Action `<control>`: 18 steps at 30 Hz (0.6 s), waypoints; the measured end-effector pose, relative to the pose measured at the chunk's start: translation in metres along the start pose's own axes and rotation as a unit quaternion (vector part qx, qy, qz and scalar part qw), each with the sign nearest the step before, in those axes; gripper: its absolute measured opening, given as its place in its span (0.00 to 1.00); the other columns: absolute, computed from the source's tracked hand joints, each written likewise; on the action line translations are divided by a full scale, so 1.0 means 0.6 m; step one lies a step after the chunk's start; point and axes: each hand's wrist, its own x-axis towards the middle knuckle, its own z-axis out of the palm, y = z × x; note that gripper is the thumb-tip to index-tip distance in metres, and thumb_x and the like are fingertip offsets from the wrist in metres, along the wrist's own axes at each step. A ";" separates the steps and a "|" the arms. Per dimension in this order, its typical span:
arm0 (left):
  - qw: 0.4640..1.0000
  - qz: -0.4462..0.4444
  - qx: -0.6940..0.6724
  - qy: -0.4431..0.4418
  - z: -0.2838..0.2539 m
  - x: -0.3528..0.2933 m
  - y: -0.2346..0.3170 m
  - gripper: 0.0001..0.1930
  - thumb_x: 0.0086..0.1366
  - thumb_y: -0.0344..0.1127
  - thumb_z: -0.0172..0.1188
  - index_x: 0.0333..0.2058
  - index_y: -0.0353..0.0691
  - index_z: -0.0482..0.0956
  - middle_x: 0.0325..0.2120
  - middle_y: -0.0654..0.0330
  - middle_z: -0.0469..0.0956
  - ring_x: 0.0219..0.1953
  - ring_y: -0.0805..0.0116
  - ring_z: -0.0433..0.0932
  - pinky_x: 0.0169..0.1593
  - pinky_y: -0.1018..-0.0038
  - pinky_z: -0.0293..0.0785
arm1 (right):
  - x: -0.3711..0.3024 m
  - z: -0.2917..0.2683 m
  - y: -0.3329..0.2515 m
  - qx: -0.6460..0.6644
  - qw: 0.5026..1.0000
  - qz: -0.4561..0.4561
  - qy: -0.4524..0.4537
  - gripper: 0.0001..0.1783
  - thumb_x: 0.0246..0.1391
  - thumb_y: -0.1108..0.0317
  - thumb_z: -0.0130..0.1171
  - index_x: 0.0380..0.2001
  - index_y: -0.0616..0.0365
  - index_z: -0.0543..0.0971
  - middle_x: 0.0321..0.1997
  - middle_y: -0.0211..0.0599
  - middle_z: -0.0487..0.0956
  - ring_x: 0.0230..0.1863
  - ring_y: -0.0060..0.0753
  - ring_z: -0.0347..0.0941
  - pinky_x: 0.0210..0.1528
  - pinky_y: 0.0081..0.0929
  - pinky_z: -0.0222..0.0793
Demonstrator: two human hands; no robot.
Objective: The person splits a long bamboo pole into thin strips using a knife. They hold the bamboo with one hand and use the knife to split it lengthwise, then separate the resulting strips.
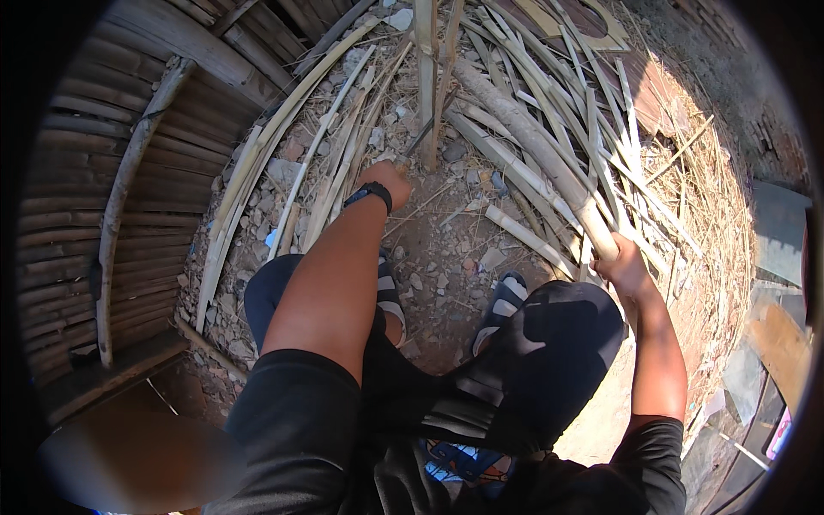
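Observation:
My left hand (393, 182), with a dark watch on its wrist, is closed round the handle of a knife. The dark knife blade (421, 136) slants up and away to an upright split bamboo piece (426, 60), appearing to touch it; the exact contact is hard to make out. Off to the right, my right hand (624, 270) grips the near end of a thick bamboo pole (536, 142). That pole runs away from me toward the upright piece, lying above a pile of split bamboo strips (558, 64).
More long bamboo strips (249, 180) lie on the stony ground at left, beside a slatted bamboo wall (64, 206). My sandalled feet (502, 309) stand between my bent knees. Dry straw and shavings (704, 223) cover the right side. A blurred brown shape (142, 459) fills the lower left.

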 end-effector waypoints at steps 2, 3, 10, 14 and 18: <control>1.000 0.012 -0.001 0.016 0.008 0.000 0.002 0.25 0.59 0.43 0.61 0.49 0.30 0.77 0.44 0.40 0.79 0.49 0.47 0.79 0.53 0.60 0.75 | -0.005 -0.038 -0.009 0.048 0.998 -0.007 0.045 0.20 0.45 0.74 0.67 0.44 0.62 0.75 0.28 0.32 0.76 0.27 0.21 0.70 0.30 0.23 0.69; 1.000 0.011 -0.002 0.018 0.010 0.000 0.001 0.24 0.59 0.43 0.61 0.49 0.30 0.77 0.44 0.40 0.80 0.48 0.47 0.79 0.52 0.60 0.75 | -0.005 -0.055 -0.009 0.086 0.992 -0.031 0.082 0.21 0.46 0.73 0.67 0.44 0.63 0.74 0.27 0.31 0.75 0.25 0.20 0.69 0.28 0.22 0.68; 1.000 0.009 -0.003 0.029 0.015 0.007 -0.010 0.23 0.58 0.42 0.61 0.48 0.31 0.78 0.41 0.41 0.81 0.45 0.47 0.81 0.50 0.59 0.76 | 0.015 -0.099 -0.064 0.169 0.945 -0.179 0.216 0.12 0.53 0.70 0.61 0.39 0.61 0.71 0.29 0.31 0.75 0.27 0.22 0.72 0.32 0.24 0.70; 1.000 0.007 -0.002 0.006 0.015 0.010 0.003 0.23 0.58 0.42 0.61 0.48 0.32 0.78 0.42 0.42 0.81 0.46 0.48 0.80 0.50 0.59 0.76 | 0.032 0.026 0.031 0.158 0.983 -0.066 0.062 0.18 0.49 0.73 0.64 0.44 0.62 0.73 0.30 0.32 0.75 0.32 0.24 0.73 0.38 0.27 0.71; 0.998 -0.018 0.032 -0.043 -0.002 0.002 0.013 0.24 0.58 0.43 0.61 0.49 0.32 0.78 0.46 0.42 0.79 0.48 0.48 0.79 0.53 0.60 0.75 | 0.036 0.115 0.095 0.009 0.997 -0.003 -0.080 0.25 0.42 0.73 0.63 0.48 0.64 0.75 0.44 0.51 0.81 0.47 0.41 0.78 0.51 0.32 0.69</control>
